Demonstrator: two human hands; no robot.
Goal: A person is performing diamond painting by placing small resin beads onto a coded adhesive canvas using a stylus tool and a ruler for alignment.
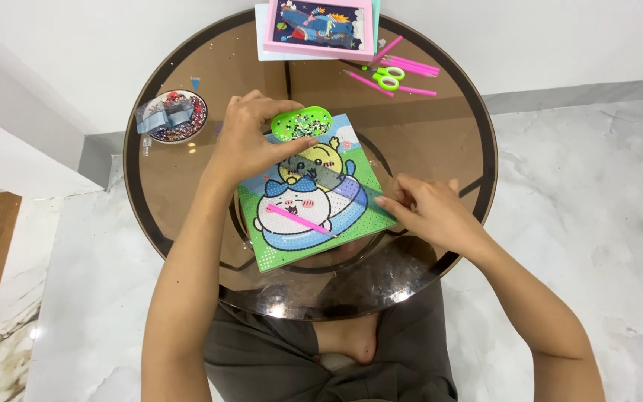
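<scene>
Left hand [243, 141] pinches green tray [301, 123] — long axis left-right.

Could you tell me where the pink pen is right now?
In the head view, the pink pen lies on the cartoon canvas, between both hands, below the green tray.

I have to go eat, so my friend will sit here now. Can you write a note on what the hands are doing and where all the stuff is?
Left hand: holds the green bead tray by its edge, over the top of the cartoon picture canvas.
Right hand: fingertips on the canvas's right edge, holding nothing.
Pink pen: lying loose on the canvas, across the white character.
Bowl of beads: left side of the round glass table.
Scissors and spare pink pens: far side, beside the pink box.
Done: most of the picture looks coloured.
Left: I cannot tell which spots still lack beads.
</scene>
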